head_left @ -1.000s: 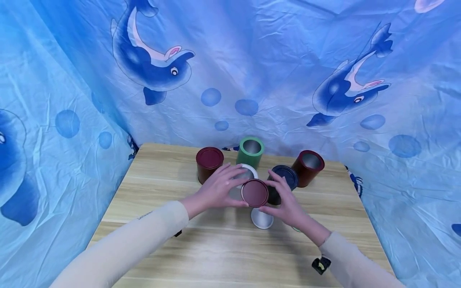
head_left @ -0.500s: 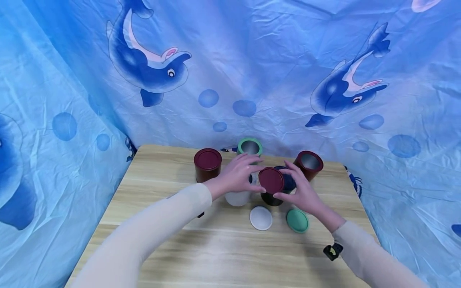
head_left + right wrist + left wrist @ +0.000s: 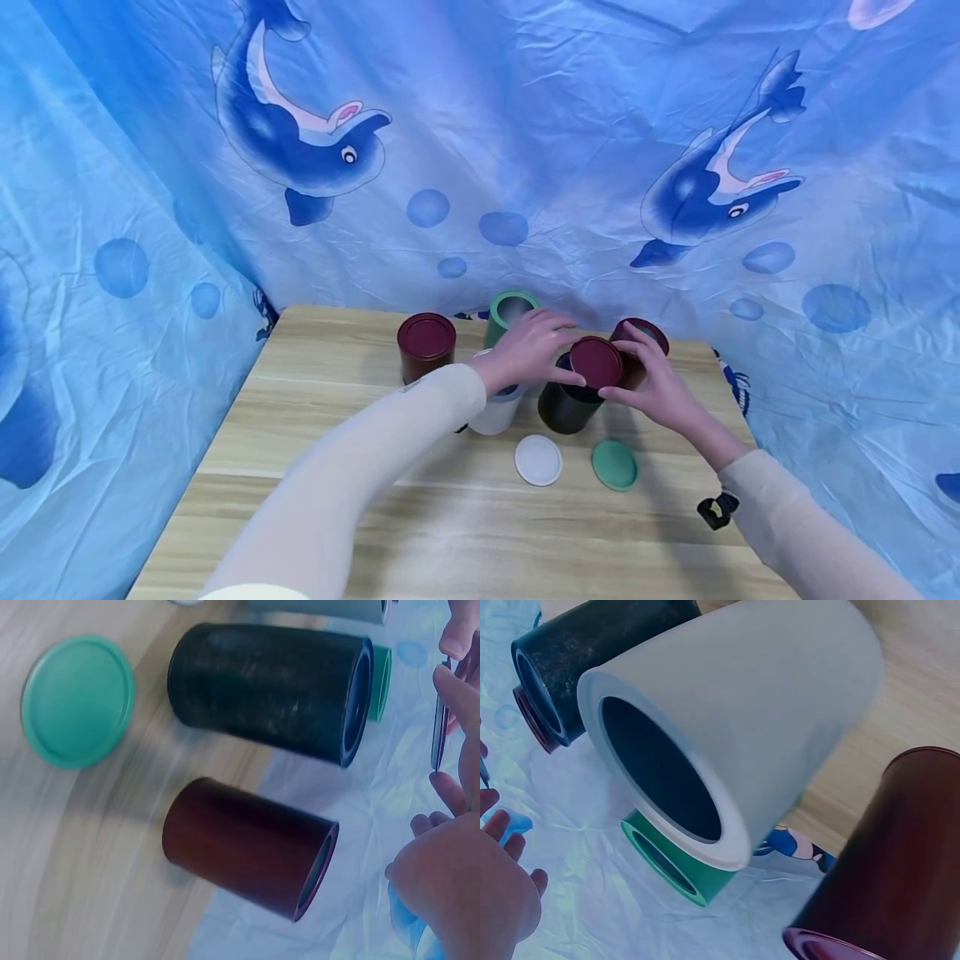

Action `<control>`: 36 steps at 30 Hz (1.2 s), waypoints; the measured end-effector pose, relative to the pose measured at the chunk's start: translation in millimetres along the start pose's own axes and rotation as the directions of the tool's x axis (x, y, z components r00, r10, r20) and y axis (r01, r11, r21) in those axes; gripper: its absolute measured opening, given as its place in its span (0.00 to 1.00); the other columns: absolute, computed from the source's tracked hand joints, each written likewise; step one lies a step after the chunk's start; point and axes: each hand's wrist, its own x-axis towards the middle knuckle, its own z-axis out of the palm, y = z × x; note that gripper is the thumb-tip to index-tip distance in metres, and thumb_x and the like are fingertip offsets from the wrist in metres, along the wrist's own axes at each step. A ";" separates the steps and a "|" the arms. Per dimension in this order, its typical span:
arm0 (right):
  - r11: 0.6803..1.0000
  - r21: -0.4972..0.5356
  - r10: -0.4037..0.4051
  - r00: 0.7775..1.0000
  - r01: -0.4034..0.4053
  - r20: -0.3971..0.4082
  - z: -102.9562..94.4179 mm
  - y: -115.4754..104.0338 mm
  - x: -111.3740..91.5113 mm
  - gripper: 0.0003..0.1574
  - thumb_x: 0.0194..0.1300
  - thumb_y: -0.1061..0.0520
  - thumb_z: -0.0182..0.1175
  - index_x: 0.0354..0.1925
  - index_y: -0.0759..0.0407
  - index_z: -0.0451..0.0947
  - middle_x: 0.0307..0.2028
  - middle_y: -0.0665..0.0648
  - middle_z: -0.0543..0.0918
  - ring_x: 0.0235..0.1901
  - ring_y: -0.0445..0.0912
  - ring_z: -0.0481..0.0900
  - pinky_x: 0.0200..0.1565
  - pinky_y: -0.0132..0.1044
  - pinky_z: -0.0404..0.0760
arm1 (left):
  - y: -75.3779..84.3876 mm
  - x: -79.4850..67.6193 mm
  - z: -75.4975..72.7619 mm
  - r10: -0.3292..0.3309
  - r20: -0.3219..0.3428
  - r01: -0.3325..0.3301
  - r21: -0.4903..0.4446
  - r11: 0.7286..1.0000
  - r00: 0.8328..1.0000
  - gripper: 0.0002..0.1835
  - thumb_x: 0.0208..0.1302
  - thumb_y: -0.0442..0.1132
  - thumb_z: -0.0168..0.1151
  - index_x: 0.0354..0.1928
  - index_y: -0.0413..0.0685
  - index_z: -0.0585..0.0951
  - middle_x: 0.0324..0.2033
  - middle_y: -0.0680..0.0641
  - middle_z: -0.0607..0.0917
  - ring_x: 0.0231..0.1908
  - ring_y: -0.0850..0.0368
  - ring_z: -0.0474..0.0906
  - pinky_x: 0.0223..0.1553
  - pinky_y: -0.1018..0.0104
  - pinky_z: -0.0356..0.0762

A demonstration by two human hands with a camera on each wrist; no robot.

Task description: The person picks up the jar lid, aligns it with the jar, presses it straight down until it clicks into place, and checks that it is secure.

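Observation:
A dark red round lid (image 3: 596, 362) is held flat between both hands, over the black can (image 3: 568, 410) and just in front of the dark red can (image 3: 247, 847). My left hand (image 3: 536, 346) pinches its left edge with fingers and thumb. On the opposite edge, my right hand (image 3: 656, 387) grips it the same way. The right wrist view shows the lid (image 3: 441, 716) edge-on, high off the cans. The dark red can's mouth is uncovered. Beneath my left forearm stands a white can (image 3: 757, 712), open at the top, partly hidden in the head view.
A green open can (image 3: 495, 329) stands at the back edge. Farther left is another dark red can (image 3: 426, 346) with its lid on. A white lid (image 3: 538, 460) and a green lid (image 3: 615, 465) lie on the wooden table (image 3: 450, 533). Blue dolphin-print cloth (image 3: 465, 167) surrounds it.
Both hands have carried the dark red lid to the right and slightly back, from near the white can to over the black can. The green lid has come into full view.

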 end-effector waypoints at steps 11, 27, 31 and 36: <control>0.998 -0.001 0.056 0.998 -0.056 -0.013 -18.7 19.1 1.9 0.43 0.62 0.57 0.80 0.68 0.71 0.72 0.82 0.72 0.52 0.72 0.72 0.66 0.65 0.71 0.73 | 6.1 31.2 8.5 0.006 -0.012 -0.006 -0.032 0.999 1.000 0.38 0.64 0.73 0.67 0.69 0.60 0.84 0.73 0.50 0.78 0.76 0.53 0.68 0.80 0.50 0.58; 0.985 -0.059 0.165 0.986 -0.164 0.018 -39.8 44.2 9.7 0.46 0.65 0.48 0.79 0.70 0.69 0.71 0.84 0.70 0.51 0.80 0.73 0.52 0.71 0.76 0.61 | 12.4 68.5 21.5 -0.053 0.012 0.053 -0.022 0.998 0.999 0.35 0.68 0.71 0.66 0.67 0.59 0.86 0.72 0.50 0.79 0.72 0.53 0.74 0.76 0.53 0.65; 0.982 -0.054 0.181 0.983 -0.179 0.023 -41.5 49.1 13.3 0.47 0.65 0.48 0.78 0.70 0.70 0.71 0.83 0.71 0.51 0.80 0.74 0.52 0.71 0.77 0.61 | 12.3 73.9 24.1 -0.056 0.014 0.057 -0.020 0.998 0.998 0.34 0.68 0.71 0.65 0.66 0.59 0.86 0.71 0.50 0.80 0.71 0.53 0.75 0.75 0.54 0.67; 0.976 -0.083 0.207 0.978 -0.203 0.031 -44.8 54.9 17.0 0.49 0.66 0.45 0.77 0.72 0.71 0.70 0.84 0.70 0.51 0.79 0.74 0.53 0.70 0.77 0.62 | 13.3 80.6 28.8 -0.058 0.009 0.059 -0.038 0.998 0.998 0.32 0.69 0.70 0.65 0.64 0.58 0.88 0.68 0.50 0.82 0.69 0.54 0.77 0.74 0.57 0.69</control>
